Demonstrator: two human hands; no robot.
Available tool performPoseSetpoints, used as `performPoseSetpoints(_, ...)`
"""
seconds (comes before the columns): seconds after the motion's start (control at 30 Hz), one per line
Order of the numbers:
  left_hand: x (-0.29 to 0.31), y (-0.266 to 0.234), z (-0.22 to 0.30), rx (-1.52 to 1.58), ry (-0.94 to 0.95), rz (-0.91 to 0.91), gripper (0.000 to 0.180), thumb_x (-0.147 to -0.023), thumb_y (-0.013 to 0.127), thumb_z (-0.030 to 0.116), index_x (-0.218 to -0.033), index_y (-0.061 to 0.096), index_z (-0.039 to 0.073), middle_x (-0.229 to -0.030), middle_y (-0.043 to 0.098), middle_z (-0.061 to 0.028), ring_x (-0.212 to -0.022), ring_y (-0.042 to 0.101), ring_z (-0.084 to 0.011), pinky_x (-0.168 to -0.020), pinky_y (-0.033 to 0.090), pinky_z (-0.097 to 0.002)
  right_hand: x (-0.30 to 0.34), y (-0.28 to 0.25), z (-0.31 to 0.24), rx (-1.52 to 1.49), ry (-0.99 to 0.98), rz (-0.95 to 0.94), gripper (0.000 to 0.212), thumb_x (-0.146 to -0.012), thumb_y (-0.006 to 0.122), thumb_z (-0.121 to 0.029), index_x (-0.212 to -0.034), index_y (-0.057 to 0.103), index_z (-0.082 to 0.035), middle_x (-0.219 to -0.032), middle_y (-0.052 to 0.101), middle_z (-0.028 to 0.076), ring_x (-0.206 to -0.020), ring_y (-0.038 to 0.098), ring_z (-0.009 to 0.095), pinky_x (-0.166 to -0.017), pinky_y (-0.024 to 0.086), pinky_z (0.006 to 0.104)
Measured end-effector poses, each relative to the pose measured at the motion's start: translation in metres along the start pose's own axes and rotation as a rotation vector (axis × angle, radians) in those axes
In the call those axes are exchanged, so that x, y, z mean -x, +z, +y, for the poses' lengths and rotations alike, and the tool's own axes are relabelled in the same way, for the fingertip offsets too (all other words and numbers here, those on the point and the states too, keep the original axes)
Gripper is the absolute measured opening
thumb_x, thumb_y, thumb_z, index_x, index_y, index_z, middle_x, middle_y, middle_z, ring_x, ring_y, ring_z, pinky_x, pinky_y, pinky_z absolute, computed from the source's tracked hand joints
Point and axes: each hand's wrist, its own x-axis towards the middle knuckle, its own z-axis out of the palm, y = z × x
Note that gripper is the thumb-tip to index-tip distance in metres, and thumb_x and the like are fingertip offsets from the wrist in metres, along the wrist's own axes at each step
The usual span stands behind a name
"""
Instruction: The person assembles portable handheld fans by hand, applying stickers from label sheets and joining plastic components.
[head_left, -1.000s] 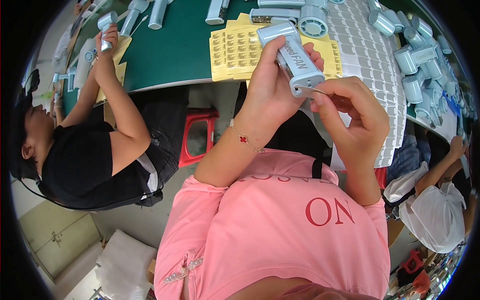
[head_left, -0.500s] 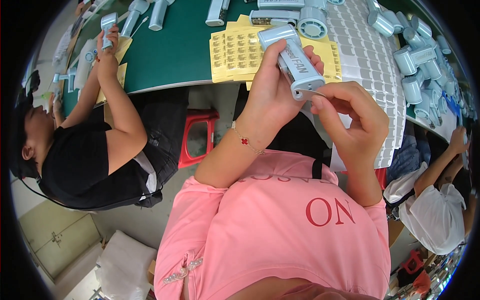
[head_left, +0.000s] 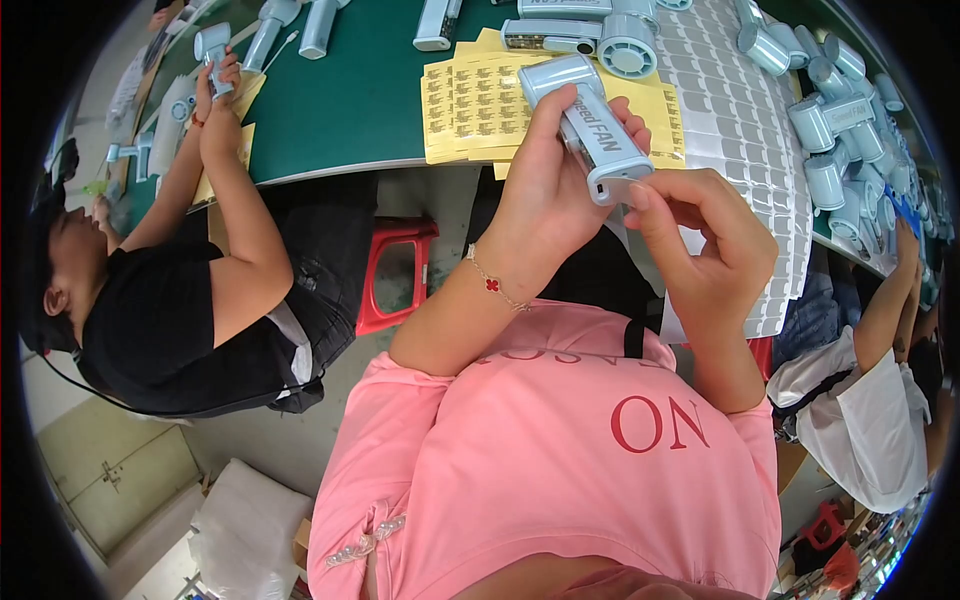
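A light-blue handheld fan (head_left: 597, 132) lies tilted in my left hand (head_left: 548, 190), whose fingers wrap round its body. Lettering and a dark window show on its sides. At the fan's near end, my right hand (head_left: 718, 230) pinches a small translucent film (head_left: 620, 189) between thumb and forefinger. The film lies across or just in front of the end face, beside a small dark opening; whether it is stuck there I cannot tell. Below the hands, yellow sheets of small printed labels (head_left: 470, 105) lie on the green table (head_left: 345, 95).
Further fans (head_left: 628, 48) lie behind the label sheets. A white sheet with rows of grey stickers (head_left: 745, 140) hangs over the table edge. Many fans are heaped (head_left: 845, 125) at right. Co-workers sit on both sides; the left one holds a fan (head_left: 213, 45). A red stool (head_left: 395, 270) stands below.
The film has turned from edge-on to facing me, against the fan's end. The fan has shifted slightly. The co-worker at right has moved their arm, and the left one's fan has moved a little.
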Motion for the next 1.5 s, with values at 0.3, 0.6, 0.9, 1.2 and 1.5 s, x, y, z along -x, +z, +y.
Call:
performPoseSetpoints(0.3,0.001,0.0,-0.002,-0.019,0.033,0.028,0.045,-0.089,0.05,0.027,-0.118,0.04,-0.006,-0.094,0.055,-0.0123,-0.085,0.056,-0.022,-0.078,0.05,-0.0321,0.003,0.004,0.0,0.073,-0.014,0.03,0.009,-0.073,0.069,0.0,-0.079,0.063,-0.001,-0.069,0.061,0.006,-0.06,0.061,0.014,-0.053,0.048,0.0222)
performPoseSetpoints(0.6,0.001,-0.002,-0.005,-0.093,0.138,0.04,0.042,-0.089,0.052,0.028,-0.112,0.043,-0.005,-0.095,0.053,-0.0137,-0.088,0.054,-0.0228,-0.082,0.048,-0.0323,0.004,0.005,0.003,0.236,-0.157,0.031,0.013,-0.073,0.07,-0.002,-0.084,0.062,-0.001,-0.071,0.06,0.008,-0.059,0.06,0.018,-0.05,0.047,0.0257)
performPoseSetpoints(0.9,0.001,0.0,-0.01,-0.133,0.17,0.105,0.041,-0.089,0.052,0.028,-0.112,0.044,-0.005,-0.093,0.053,-0.0119,-0.085,0.053,-0.0214,-0.081,0.048,-0.0331,0.005,-0.004,0.008,0.436,-0.273,0.005,0.019,-0.074,0.069,-0.004,-0.091,0.06,-0.004,-0.073,0.059,0.007,-0.054,0.057,0.019,-0.046,0.044,0.0263)
performPoseSetpoints(1.2,0.008,0.0,-0.004,-0.258,-0.019,0.049,0.04,-0.087,0.051,0.034,-0.107,0.049,-0.001,-0.086,0.056,-0.0071,-0.08,0.057,-0.0207,-0.073,0.05,-0.0347,-0.016,-0.014,0.024,-0.341,0.282,-0.193,0.035,-0.072,0.075,-0.013,-0.1,0.058,-0.002,-0.068,0.054,0.0,-0.051,0.049,0.005,-0.045,0.043,0.0193)
performPoseSetpoints(1.5,0.007,-0.001,0.018,-0.194,-0.172,0.037,0.041,-0.088,0.048,0.036,-0.107,0.052,0.0,-0.088,0.059,-0.0087,-0.074,0.059,-0.0196,-0.063,0.051,-0.0328,-0.012,0.006,0.036,-0.621,0.207,-0.302,0.033,-0.071,0.074,-0.005,-0.1,0.059,-0.003,-0.072,0.049,-0.002,-0.061,0.045,0.004,-0.054,0.042,0.0186)
